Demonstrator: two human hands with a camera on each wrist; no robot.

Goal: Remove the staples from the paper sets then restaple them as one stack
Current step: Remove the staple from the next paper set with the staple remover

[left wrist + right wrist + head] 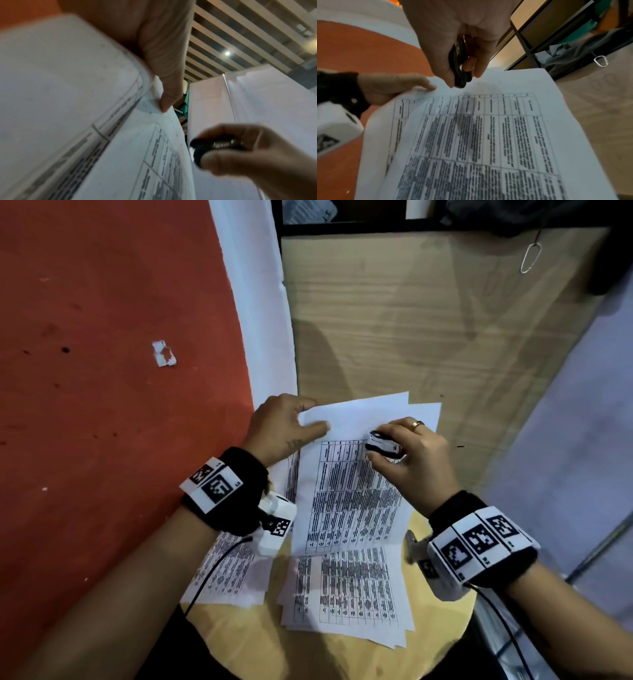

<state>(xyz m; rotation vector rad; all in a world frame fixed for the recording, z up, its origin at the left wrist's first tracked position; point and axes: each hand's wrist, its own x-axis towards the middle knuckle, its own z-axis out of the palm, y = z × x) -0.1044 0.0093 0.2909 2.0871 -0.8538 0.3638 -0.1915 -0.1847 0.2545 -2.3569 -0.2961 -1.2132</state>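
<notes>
At mid-frame, the left hand [286, 424] pins the top-left corner of a paper set [346, 491], while the right hand [409, 455] grips a staple remover [383, 444] just beside it. Two more sets lie lower on the tabletop [435, 642]. Yanking could tear the corner.

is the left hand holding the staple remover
No, the staple remover sits in the right hand, while the left hand holds the top corner of the paper set.
</notes>
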